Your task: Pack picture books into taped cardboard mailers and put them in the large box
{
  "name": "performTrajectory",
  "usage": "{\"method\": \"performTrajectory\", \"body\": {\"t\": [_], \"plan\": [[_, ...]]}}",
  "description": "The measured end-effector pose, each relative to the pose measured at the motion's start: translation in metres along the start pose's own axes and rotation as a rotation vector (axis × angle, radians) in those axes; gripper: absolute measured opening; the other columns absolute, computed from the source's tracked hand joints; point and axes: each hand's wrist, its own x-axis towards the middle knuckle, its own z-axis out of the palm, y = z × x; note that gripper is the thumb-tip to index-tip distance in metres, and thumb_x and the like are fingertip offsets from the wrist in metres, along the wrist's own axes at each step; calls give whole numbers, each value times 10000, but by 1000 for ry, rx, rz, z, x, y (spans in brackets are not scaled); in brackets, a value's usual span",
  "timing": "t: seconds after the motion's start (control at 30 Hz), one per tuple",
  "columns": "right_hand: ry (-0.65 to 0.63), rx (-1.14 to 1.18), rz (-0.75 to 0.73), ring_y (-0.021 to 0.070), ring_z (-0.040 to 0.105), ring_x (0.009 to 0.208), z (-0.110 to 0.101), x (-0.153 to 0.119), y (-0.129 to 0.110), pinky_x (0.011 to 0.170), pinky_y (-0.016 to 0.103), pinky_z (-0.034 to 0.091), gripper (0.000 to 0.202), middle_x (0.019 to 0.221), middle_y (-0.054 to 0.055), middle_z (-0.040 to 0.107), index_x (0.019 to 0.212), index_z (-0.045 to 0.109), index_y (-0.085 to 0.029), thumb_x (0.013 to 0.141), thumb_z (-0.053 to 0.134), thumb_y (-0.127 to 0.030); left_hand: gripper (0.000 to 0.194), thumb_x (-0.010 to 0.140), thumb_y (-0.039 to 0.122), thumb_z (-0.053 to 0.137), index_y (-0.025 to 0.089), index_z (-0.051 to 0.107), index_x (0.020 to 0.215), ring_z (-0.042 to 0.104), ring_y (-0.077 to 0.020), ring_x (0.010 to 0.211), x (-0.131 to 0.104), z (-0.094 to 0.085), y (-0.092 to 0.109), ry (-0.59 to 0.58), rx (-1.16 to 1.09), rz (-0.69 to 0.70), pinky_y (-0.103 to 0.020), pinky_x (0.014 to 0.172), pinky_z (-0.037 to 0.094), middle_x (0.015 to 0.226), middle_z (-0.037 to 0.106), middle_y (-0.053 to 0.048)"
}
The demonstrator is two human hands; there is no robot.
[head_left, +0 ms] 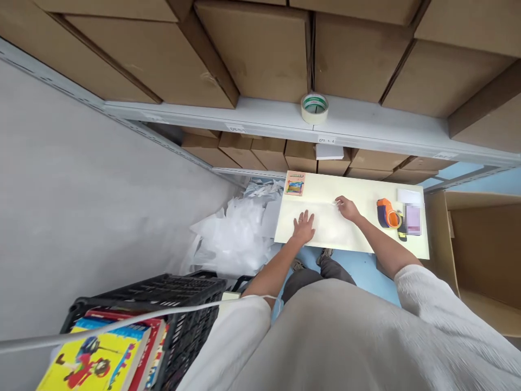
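My clear plastic film [325, 225] is lying flat across the left and middle part of the worktop [358, 183]; I'm not managing to tell whether it is a sheet or a bag. My left hand [303, 228] is resting palm down on it, fingers spreading wide, near the worktop's front edge. My right hand [347, 209] is holding a bit of film in a narrow pinch, over the worktop's middle. A small orange-covered book [295, 183] is lying at the worktop's far left corner, while an orange tape dispenser [388, 213] is sitting toward its right end, a yellow-and-black tool [402, 231] lying just beside. Left of the worktop, white plastic wrapping [240, 236] is heaping up; right of it, a large carton [484, 250] is standing open. Beyond the worktop, a tape roll [314, 108] is resting on a shelf [358, 122].
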Motion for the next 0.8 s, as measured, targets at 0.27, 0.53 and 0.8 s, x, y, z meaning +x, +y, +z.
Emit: {"method": "performTrajectory", "body": {"t": [0.27,0.53,0.8], "plan": [[17,-395,-184,398,416,1437,11,-37,-14,1171,571,353,484,1592,203,505,1439,638,-175,974,504,-185,901,891,286,677,235,324,1718,150,-440,1684,9,10,3,16,-76,-26,-686,1318,172,1830,142,-194],[-186,-410,-70,366,525,1265,47,-58,-19,1045,492,452,427,1437,198,586,1363,691,-180,985,492,-173,796,886,270,660,241,445,1652,274,-418,1651,10,2,-11,43,-187,12,-605,1313,285,1795,295,-162],[17,-16,207,274,695,1128,71,-11,-68,1085,432,538,393,1344,135,716,1272,753,-194,926,569,-176,609,950,212,587,183,548,1556,408,-309,1599,40,-33,-60,251,-392,-21,-464,1313,371,1685,475,-163]]}}
